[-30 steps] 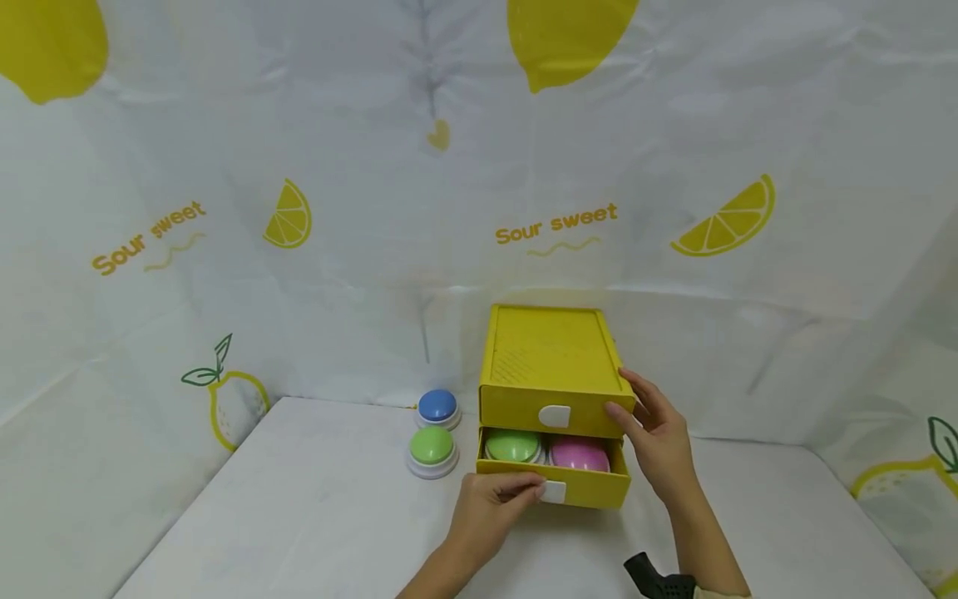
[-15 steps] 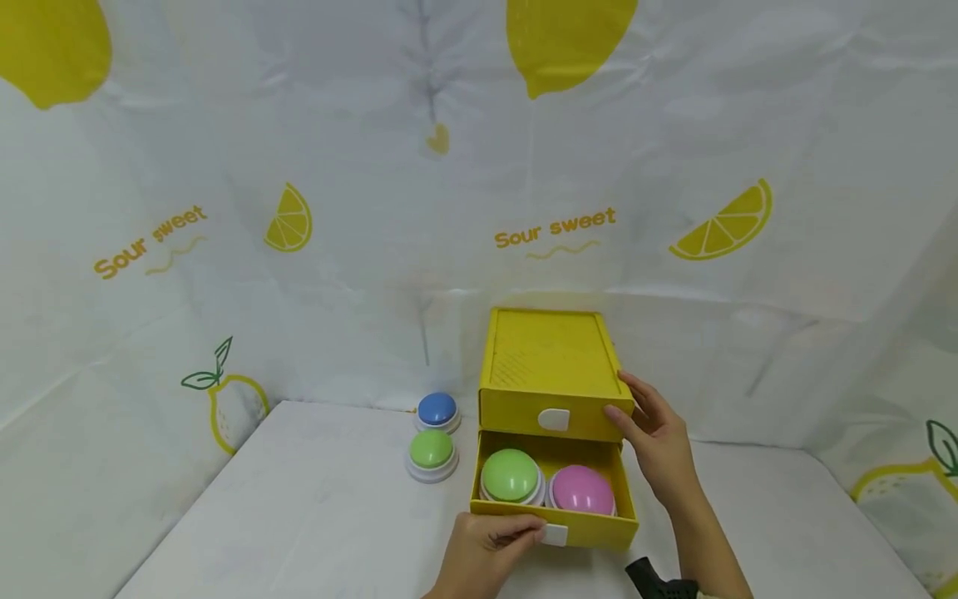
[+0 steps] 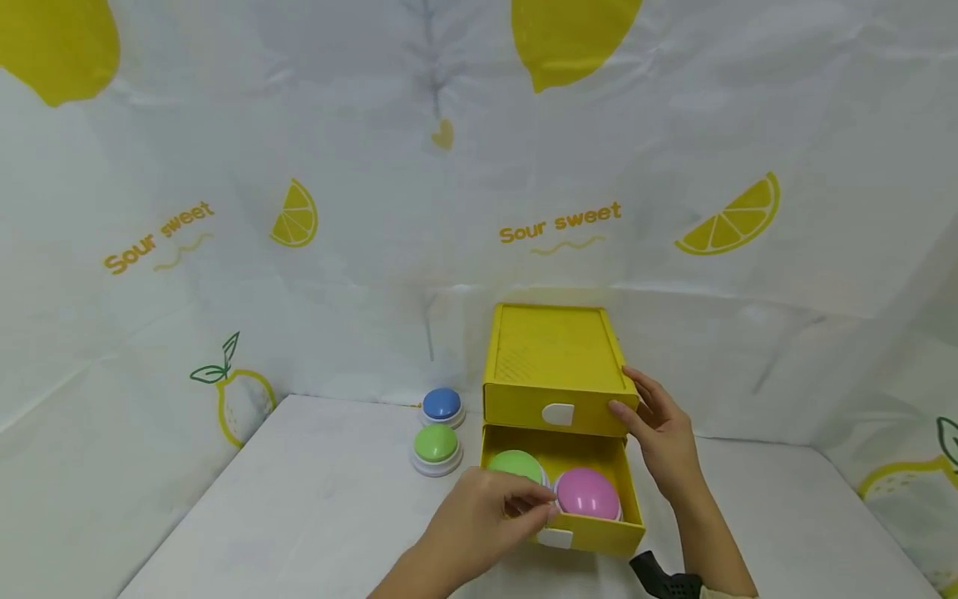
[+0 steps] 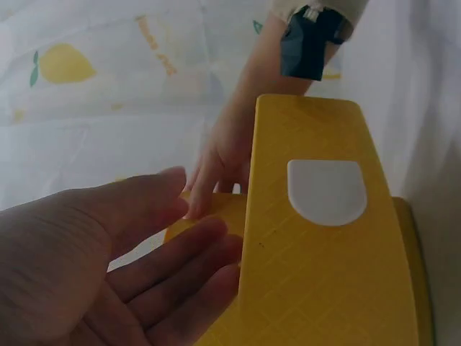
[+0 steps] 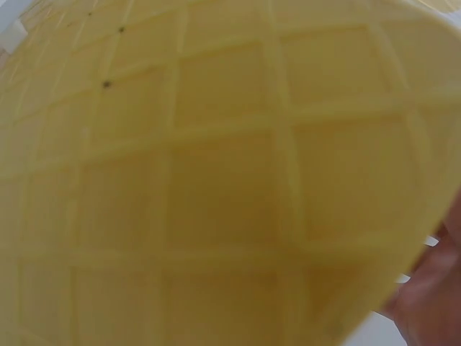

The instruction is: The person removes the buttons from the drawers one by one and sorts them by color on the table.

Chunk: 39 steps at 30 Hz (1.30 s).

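The lower drawer (image 3: 602,535) of a yellow two-drawer box (image 3: 554,348) is pulled out. Inside it lie a green domed button (image 3: 515,464), partly covered by my left hand (image 3: 475,520), and a pink one (image 3: 587,492). That hand hovers at the drawer's front edge beside the white tab (image 3: 555,538). In the left wrist view its fingers are loosely bent with nothing between them, near the yellow drawer front (image 4: 324,274). My right hand (image 3: 666,441) grips the box's upper right front corner, thumb on the front. Yellow quilted surface (image 5: 216,180) fills most of the right wrist view.
Left of the box, a blue domed button (image 3: 441,403) stands behind another green one (image 3: 436,443) on the white tabletop (image 3: 314,499). The lemon-print backdrop (image 3: 374,249) rises right behind the box. The closed upper drawer has its own white tab (image 3: 557,414).
The lower drawer has slid out toward me, exposing more of the green and pink buttons. My left hand has let go of the tab and risen slightly over the drawer's front edge. My right hand keeps its grip.
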### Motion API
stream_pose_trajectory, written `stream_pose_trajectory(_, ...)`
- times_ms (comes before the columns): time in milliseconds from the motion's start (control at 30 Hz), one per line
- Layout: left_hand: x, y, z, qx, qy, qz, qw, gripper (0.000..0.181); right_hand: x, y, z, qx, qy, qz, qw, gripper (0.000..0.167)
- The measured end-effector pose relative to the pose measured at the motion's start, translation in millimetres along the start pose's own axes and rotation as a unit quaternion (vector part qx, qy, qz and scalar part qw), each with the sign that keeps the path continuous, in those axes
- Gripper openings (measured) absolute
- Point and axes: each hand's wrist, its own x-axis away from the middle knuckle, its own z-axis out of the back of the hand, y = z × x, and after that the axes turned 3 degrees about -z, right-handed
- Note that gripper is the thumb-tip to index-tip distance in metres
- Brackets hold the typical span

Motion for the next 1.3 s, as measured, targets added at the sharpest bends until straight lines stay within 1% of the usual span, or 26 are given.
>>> stream_pose_trajectory(33,-8.3,1.3,3.4,0.019,-0.026,0.014,0.9994,0.015,0.0,0,1,0.0,0.001,0.0,1.0,0.055)
stream_pose_trajectory(100,-25.9,0.1,6.7,0.062,-0.079,0.042,0.994,0.021,0.1,1,2,-0.003,0.004,-0.006,1.0,0.055)
stream_pose_trajectory(167,-42.1,-5.1,6.3,0.08,-0.125,0.058,0.9873,0.027,0.0,3,2,-0.005,0.005,-0.008,0.9999,0.055)
stream_pose_trajectory(200,-49.1,-8.2,4.9,0.091,-0.143,0.065,0.9834,0.029,0.0,3,2,-0.007,0.005,-0.009,0.9999,0.055)
stream_pose_trajectory(233,-54.8,-11.4,2.7,0.092,-0.156,0.067,0.9811,0.031,0.1,4,2,-0.009,0.004,-0.009,0.9999,0.055)
stream_pose_trajectory(300,-64.8,-17.7,-2.5,0.072,-0.176,0.061,0.9798,0.033,0.1,5,2,-0.016,0.003,-0.008,0.9998,0.055)
stream_pose_trajectory(400,-76.4,-25.7,-10.4,0.029,-0.2,0.046,0.9783,0.035,0.4,5,0,-0.027,0.002,-0.006,0.9996,0.055)
stream_pose_trajectory(467,-82.2,-30.5,-15.1,0.01,-0.217,0.035,0.9755,0.037,0.4,6,-1,-0.03,0.004,-0.006,0.9995,0.055)
stream_pose_trajectory(600,-89.1,-37.8,-22.2,-0.006,-0.253,0.016,0.9674,0.04,0.8,6,-2,-0.03,0.006,-0.004,0.9995,0.055)
stream_pose_trajectory(700,-91.2,-40.7,-25.5,-0.009,-0.269,0.016,0.9628,0.04,0.5,6,-2,-0.033,0.005,0.002,0.9994,0.054)
stream_pose_trajectory(800,-91.2,-43.4,-28.2,-0.008,-0.279,0.027,0.9599,0.039,0.0,5,-2,-0.039,0.003,0.008,0.9992,0.054)
stream_pose_trajectory(900,-89.4,-45.6,-30.1,-0.001,-0.282,0.042,0.9586,0.038,-0.2,4,-2,-0.037,0.004,0.008,0.9993,0.054)
stream_pose_trajectory(967,-87.9,-46.1,-30.1,0.001,-0.281,0.046,0.9586,0.037,-0.4,4,-2,-0.034,0.004,0.007,0.9994,0.054)
stream_pose_trajectory(1200,-88.2,-46.1,-26.1,0.003,-0.274,0.028,0.9614,0.037,-1.5,3,-2,-0.033,0.005,0.001,0.9995,0.054)
stream_pose_trajectory(1300,-88.2,-47.5,-25.4,-0.007,-0.274,0.015,0.9616,0.039,-2.0,2,-2,-0.037,0.004,0.0,0.9993,0.054)
